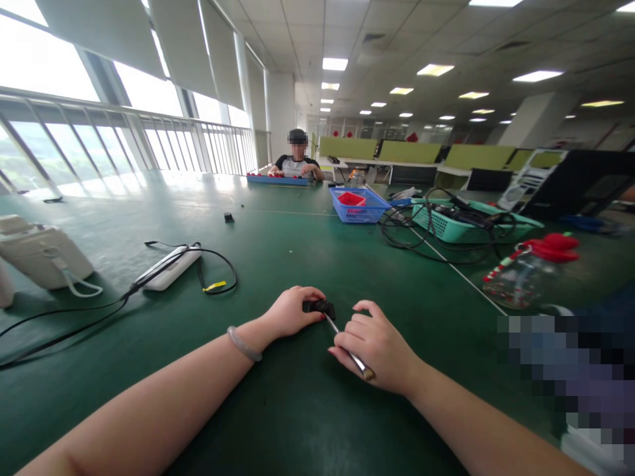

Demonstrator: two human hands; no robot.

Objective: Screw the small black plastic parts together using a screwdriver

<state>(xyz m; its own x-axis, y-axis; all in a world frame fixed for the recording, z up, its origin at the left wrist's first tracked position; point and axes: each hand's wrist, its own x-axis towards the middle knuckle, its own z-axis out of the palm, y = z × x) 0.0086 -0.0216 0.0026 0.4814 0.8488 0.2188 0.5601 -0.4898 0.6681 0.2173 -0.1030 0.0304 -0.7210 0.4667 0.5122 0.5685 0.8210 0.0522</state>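
My left hand (292,312), with a pale bangle on its wrist, is closed around a small black part (320,307) low over the green table. Between the fingers of my right hand (374,344) is a slim silver metal tool (354,358) with a brownish rear end; its exact kind I cannot make out. The tool's thin tip meets the near side of the black part, or comes very close to it. My fingers cover part of both things.
A white power bank-like block (171,268) with black cables lies left, near a white case (42,254). A blue basket (360,210), a green basket (449,228) with tangled cables and a red-lidded glass jar (526,281) stand right. Another person (297,162) sits at the far end.
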